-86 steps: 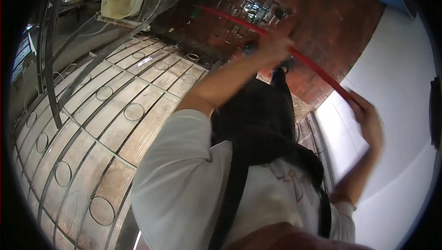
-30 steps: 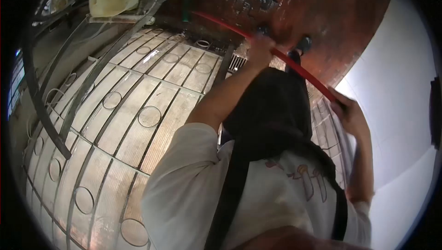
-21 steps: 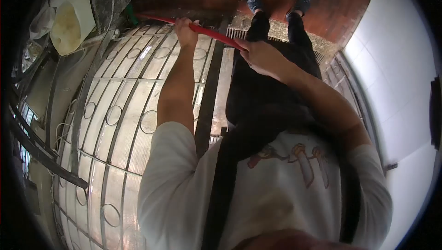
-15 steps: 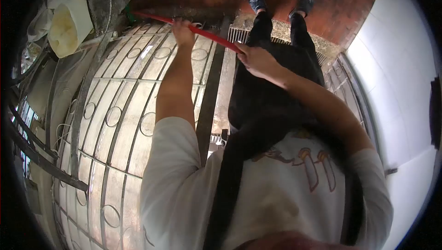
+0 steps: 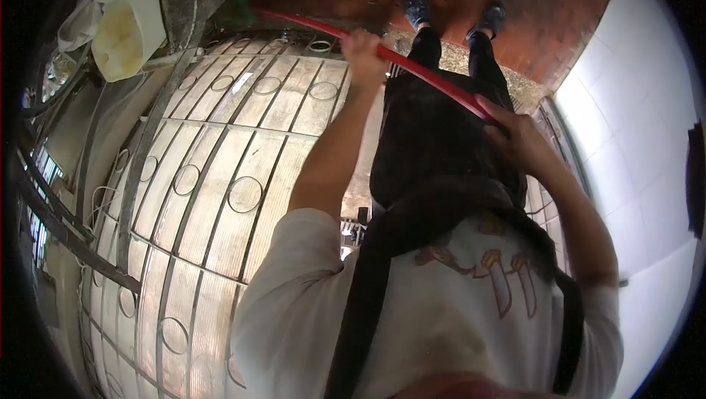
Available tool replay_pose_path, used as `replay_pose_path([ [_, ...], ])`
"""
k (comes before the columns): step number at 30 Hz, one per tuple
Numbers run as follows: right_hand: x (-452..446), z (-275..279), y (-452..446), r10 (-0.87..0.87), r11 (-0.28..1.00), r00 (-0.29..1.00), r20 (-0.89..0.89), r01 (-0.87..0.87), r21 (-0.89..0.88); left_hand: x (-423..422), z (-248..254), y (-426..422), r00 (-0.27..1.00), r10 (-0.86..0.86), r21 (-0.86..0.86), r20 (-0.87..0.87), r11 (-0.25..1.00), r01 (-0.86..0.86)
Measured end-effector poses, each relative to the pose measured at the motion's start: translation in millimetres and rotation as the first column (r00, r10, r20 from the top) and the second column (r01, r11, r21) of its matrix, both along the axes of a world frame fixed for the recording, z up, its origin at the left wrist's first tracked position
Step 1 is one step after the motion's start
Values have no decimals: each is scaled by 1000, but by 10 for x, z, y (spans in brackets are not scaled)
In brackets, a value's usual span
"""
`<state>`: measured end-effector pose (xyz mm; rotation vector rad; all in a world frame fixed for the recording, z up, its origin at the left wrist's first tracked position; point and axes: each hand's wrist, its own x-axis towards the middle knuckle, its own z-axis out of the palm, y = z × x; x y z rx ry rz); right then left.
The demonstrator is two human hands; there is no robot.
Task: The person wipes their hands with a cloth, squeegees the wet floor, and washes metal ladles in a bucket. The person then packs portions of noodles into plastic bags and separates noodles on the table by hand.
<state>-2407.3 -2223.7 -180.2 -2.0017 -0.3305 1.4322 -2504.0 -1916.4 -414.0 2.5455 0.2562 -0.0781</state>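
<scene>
A broom with a long red handle (image 5: 434,79) slants across in front of my legs. Its dim, blurred green head (image 5: 241,0) is down by the reddish-brown floor at the upper left. My left hand (image 5: 365,52) is closed around the middle of the handle. Near the handle's close end, my right hand (image 5: 518,138) is wrapped around it, beside my dark apron (image 5: 441,141).
The reddish-brown floor (image 5: 544,24) looks wet in places. Ribbed pale panels (image 5: 213,186) with dark bars and rings fill the left side. A whitish container (image 5: 151,24) with yellowish contents hangs or stands at upper left. A white wall (image 5: 632,141) rises on the right.
Both hands have shifted to the right with the broom, my right hand also coming closer to my body. The green head has moved slightly right.
</scene>
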Motion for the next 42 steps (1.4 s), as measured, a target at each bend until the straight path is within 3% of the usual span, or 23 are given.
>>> replay_pose_path([
  [2, 2, -35, -126, 22, 1000, 999, 29, -22, -9, 1, 18, -231, 999, 7, -23, -53, 1000, -9],
  [5, -6, -395, 219, 73, 997, 995, 68, -73, -3, -62, -201, 64, 998, 65, 76, 26, 995, -67],
  [9, -399, -1016, 801, 23, 976, 999, 38, -30, 217, -190, -512, 1005, 987, -52, 222, -150, 971, 84],
  [10, -384, -1068, 926, 26, 976, 1000, 14, -29, 215, -336, -757, 1319, 984, -84, 150, -156, 983, 107],
  [12, -424, -1119, 1194, 35, 976, 998, -48, -24, 216, -333, -637, 1534, 966, -26, 228, -257, 970, 87],
  [13, -546, -1196, 1329, 85, 979, 996, 4, -85, 185, -411, -684, 1701, 945, -8, 245, -326, 965, 93],
  [15, -789, -1435, 1590, 187, 974, 974, 126, -201, 106, -384, -665, 1833, 968, -20, 273, -249, 958, 90],
  [19, -717, -1376, 1639, 346, 938, 932, 111, -342, -54, -454, -993, 1955, 957, -59, 350, -283, 923, 160],
  [22, -382, -1373, 1542, 327, 943, 940, 92, -319, -92, -347, -1325, 1922, 946, -17, 329, -324, 935, 130],
  [23, -333, -1341, 1488, 324, 944, 941, 99, -314, -104, -259, -1285, 1833, 943, 5, 327, -332, 939, 110],
  [24, -319, -1319, 1403, 327, 945, 917, 229, -318, -74, -161, -1211, 1776, 959, 21, 274, -283, 960, 60],
  [30, -104, -753, 1243, 325, 945, 920, 217, -323, -45, 229, -533, 1349, 987, 159, 185, -9, 971, -155],
  [33, -157, -662, 836, 340, 938, 927, 161, -323, -123, 210, -443, 1026, 992, 128, 193, -20, 974, -122],
  [35, -215, -621, 385, 273, 960, 944, 186, -254, -119, 282, -198, 622, 998, 69, 101, -2, 993, -69],
  [37, 6, -188, -59, 34, 999, 982, 188, -41, 31, 265, 50, 123, 999, 21, -15, -51, 1000, -21],
  [39, 255, 314, -406, 32, 986, 998, -61, -41, -162, 157, 204, -451, 996, 3, -104, -85, 994, -12],
  [42, 291, 671, -694, 84, 946, 988, -129, -119, -300, 43, 284, -1019, 991, 19, -169, -129, 985, -41],
])
